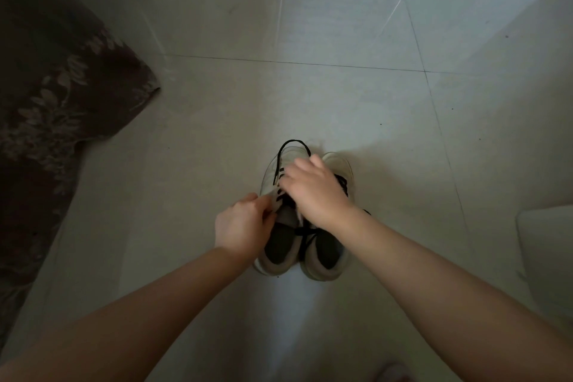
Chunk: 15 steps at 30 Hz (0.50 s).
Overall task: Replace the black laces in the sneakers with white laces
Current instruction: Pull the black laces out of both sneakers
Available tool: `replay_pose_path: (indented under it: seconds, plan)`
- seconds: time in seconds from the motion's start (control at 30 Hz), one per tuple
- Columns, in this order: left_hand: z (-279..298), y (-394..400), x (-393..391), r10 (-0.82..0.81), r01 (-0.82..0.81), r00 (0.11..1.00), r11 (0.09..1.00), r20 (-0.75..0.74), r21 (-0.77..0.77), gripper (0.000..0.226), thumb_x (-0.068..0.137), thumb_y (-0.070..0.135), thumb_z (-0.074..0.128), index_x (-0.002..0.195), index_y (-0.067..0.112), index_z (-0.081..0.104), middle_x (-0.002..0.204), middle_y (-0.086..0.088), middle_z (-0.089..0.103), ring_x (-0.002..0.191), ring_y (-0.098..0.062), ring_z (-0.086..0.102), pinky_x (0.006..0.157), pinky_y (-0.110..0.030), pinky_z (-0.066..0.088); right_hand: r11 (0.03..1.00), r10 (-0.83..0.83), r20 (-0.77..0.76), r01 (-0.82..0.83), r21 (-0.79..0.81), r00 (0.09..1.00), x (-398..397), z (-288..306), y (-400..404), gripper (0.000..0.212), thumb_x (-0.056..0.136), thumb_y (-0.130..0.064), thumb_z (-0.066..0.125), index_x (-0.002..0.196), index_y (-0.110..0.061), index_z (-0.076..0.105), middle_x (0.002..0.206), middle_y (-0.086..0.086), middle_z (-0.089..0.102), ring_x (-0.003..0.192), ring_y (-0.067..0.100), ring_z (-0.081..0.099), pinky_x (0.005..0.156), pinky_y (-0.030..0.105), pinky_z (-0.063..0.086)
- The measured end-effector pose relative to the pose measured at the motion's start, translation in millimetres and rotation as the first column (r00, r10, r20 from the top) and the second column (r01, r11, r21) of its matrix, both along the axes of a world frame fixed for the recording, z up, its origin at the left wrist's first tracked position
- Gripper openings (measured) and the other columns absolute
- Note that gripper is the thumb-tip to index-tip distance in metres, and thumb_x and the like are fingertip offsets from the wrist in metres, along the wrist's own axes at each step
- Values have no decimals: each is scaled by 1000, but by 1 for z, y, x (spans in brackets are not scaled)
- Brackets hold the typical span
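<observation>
On the floor (341, 96) just ahead, 2 sneakers sit side by side, heels toward the camera: L shoe (276, 254), R shoe (325, 260). Both look light and soft w/ stiffer soles, so easy to steady w/ 1 hand. Black lace (283, 152) is thin, limp, prob. a bit slick; best pinched close to an eyelet and drawn out 1 row at a time. Left hand (240, 223) has fingers curled, pinching the L shoe's tongue/upper edge. Right hand (313, 186) lies over the lacing w/ fingers bent down; can't tell if it grips lace. Beyond it a lace loop arcs up over the toe. No white laces in view. Far L: patterned fabric (62, 87).
</observation>
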<state>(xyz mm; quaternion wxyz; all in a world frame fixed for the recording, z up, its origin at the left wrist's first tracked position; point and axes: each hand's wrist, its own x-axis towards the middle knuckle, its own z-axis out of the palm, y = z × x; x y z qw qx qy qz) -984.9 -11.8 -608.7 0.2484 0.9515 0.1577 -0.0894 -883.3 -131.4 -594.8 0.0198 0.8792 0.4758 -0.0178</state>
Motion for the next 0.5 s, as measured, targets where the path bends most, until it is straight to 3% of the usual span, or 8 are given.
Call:
replay_pose_path:
  seconds: [0.07, 0.13, 0.23, 0.3, 0.37, 0.5]
  plan:
    - [-2, 2, -2, 4, -4, 1000, 1000, 12, -15, 18, 90, 34, 54, 95, 20, 62, 95, 0, 60, 92, -26, 61, 64, -29, 42, 989, -133, 25, 131, 64, 991, 10, 3, -9, 12, 59, -3, 66, 67, -13, 64, 69, 3, 57, 73, 26, 57, 70, 34, 26]
    - [-2, 1, -4, -7, 7, 1000, 1000, 20, -13, 18, 90, 35, 53, 95, 19, 62, 95, 0, 59, 92, -26, 61, 63, -28, 40, 976, -186, -86, 194, 102, 979, 16, 7, -13, 15, 67, -2, 71, 76, -13, 67, 78, 3, 61, 81, 28, 57, 74, 34, 28]
    - [0, -1, -6, -14, 14, 1000, 1000, 26, 3, 21, 89, 38, 55, 100, 21, 61, 97, -1, 60, 93, -27, 62, 64, -31, 41, 993, -12, -190, 34, 112, 982, 4, 3, -2, 16, 66, -12, 77, 79, -17, 71, 79, 0, 64, 83, 27, 59, 75, 33, 33]
    - [1, -2, -6, -2, 2, 999, 1000, 36, -1, 25, 88, 42, 56, 102, 21, 61, 97, -2, 60, 92, -28, 62, 64, -31, 41, 996, 86, -166, -84, 23, 982, -7, -2, 9, 20, 52, -10, 79, 66, -19, 68, 65, -3, 58, 72, 24, 58, 68, 31, 25]
    - [2, -2, -5, 12, -12, 999, 1000, 47, -8, 27, 88, 44, 56, 101, 20, 61, 95, -3, 61, 90, -29, 62, 63, -31, 39, 993, 92, -121, -100, -65, 988, -8, 1, 14, 18, 51, -11, 77, 64, -18, 67, 64, -3, 55, 74, 23, 55, 67, 31, 23]
    - [5, -3, -4, 0, 0, 996, 1000, 93, -4, 27, 87, 43, 59, 98, 20, 65, 90, -5, 63, 85, -32, 64, 59, -28, 32, 977, 49, -203, -89, -193, 978, -5, 11, 12, 26, 83, -18, 53, 105, -17, 66, 103, -1, 59, 108, 22, 44, 86, 34, 23]
